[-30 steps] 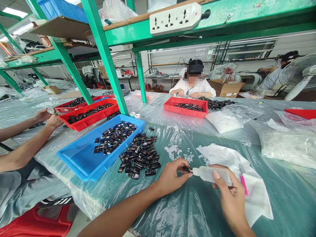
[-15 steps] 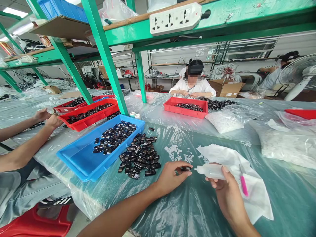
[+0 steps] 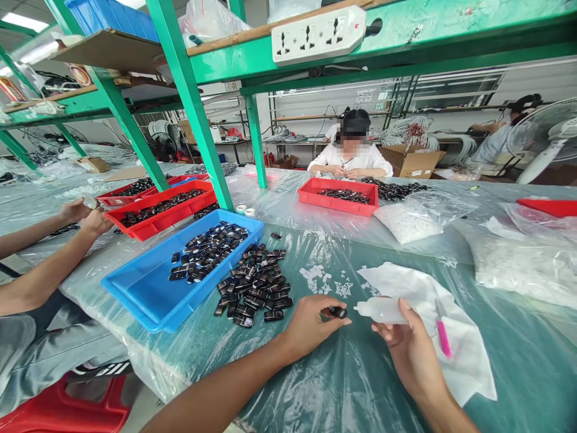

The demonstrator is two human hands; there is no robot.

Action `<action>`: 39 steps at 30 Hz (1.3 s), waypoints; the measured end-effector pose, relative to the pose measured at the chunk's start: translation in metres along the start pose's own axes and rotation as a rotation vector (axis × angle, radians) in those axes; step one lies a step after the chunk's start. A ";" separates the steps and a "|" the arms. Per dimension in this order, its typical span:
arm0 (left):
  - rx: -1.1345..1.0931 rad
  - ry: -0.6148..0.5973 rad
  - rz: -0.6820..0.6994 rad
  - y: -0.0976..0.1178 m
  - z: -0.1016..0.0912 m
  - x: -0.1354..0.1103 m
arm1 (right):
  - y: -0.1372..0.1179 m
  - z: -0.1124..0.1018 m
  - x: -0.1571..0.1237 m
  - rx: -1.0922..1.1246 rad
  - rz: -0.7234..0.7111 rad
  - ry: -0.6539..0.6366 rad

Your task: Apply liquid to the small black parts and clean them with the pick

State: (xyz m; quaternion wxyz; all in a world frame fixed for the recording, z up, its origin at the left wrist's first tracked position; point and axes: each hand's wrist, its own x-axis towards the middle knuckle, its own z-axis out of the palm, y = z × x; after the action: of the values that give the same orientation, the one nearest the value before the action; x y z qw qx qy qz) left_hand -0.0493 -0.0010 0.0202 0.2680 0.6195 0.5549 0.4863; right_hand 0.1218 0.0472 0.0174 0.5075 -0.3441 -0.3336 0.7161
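Since a second ago the squeeze bottle (image 3: 383, 311) has drawn back, so its nozzle no longer touches the small black part (image 3: 338, 312); a narrow gap now shows between them. My left hand (image 3: 311, 328) has its grip closed on that part, pinched between thumb and fingertips just above the desk (image 3: 342, 385). My right hand (image 3: 408, 352) has its grip wrapped around the bottle, which lies nearly level with the nozzle pointing left. Under the right hand lies a white sheet (image 3: 469, 361) with a pink-handled tool (image 3: 444, 338) on it. Left of my left hand sits a pile of black parts (image 3: 255, 285), just beside a blue tray (image 3: 144, 294) that holds more.
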 end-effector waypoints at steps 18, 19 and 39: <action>0.107 -0.032 -0.014 -0.002 -0.001 0.000 | 0.002 0.000 -0.016 -0.675 -0.364 0.031; 0.108 -0.033 -0.014 -0.002 0.000 -0.001 | 0.002 0.001 -0.017 -0.694 -0.397 0.033; -0.030 -0.050 -0.087 -0.001 0.000 0.002 | 0.002 0.001 -0.011 -0.348 -0.294 0.073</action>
State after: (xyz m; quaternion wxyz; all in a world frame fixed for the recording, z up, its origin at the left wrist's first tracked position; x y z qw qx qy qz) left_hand -0.0498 0.0010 0.0193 0.3118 0.6029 0.5670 0.4667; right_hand 0.1230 0.0362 0.0178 0.5508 -0.3998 -0.4801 0.5534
